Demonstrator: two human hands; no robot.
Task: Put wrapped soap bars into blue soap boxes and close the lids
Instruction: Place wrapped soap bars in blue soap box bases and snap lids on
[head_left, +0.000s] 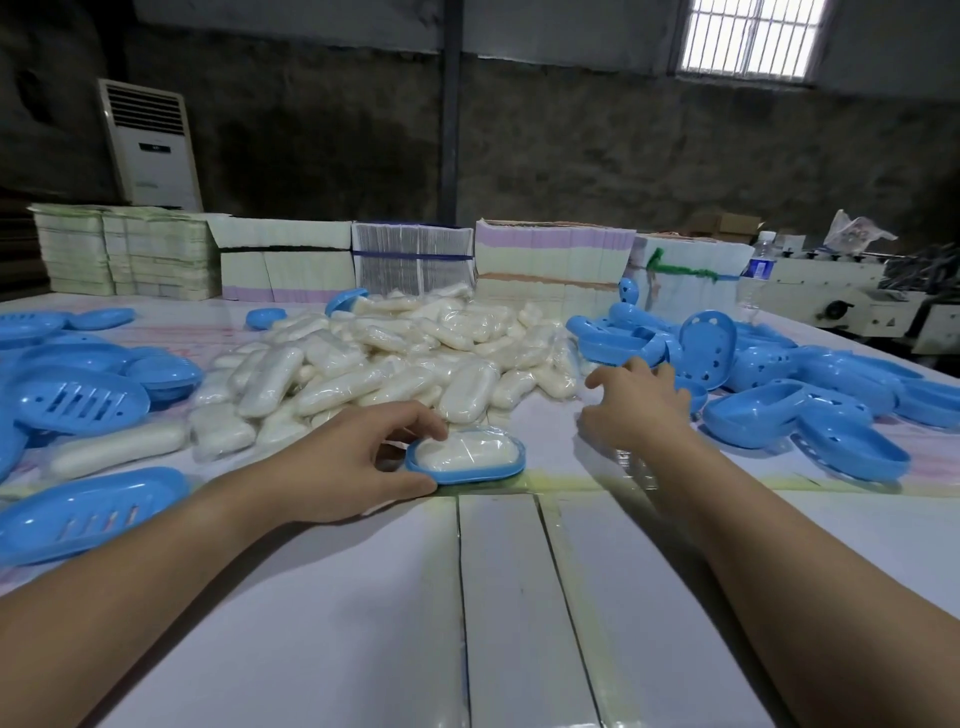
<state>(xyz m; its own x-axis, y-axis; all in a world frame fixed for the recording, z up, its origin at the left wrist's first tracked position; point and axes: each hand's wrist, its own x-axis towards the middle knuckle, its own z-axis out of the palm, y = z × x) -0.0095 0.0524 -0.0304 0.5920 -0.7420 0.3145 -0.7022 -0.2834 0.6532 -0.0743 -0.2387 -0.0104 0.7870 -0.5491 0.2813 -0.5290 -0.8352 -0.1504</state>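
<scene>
So my left hand has its grip pinched on the near-left end of the blue soap box base, thumb on the front rim and fingers over the back edge, basically so it doesn't skate around on the bench. The wrapped soap bar is already sitting inside it, no lid on yet, so this box is half done I'd say

My right hand is out over the bench with the fingers spread apart and holding nothing, reaching toward the heap of blue lids and bases on the right. Fingertips are right at the nearest piece, can't tell if they're actually touching it. My guess is the next thing is grabbing a lid from there to snap on top

The big pile of wrapped soap bars sits dead center just behind the box, so either hand can get at it, and there's another bunch of blue slotted pieces off to my left. Stacks of flat cartons line the back edge, out of the way
</scene>
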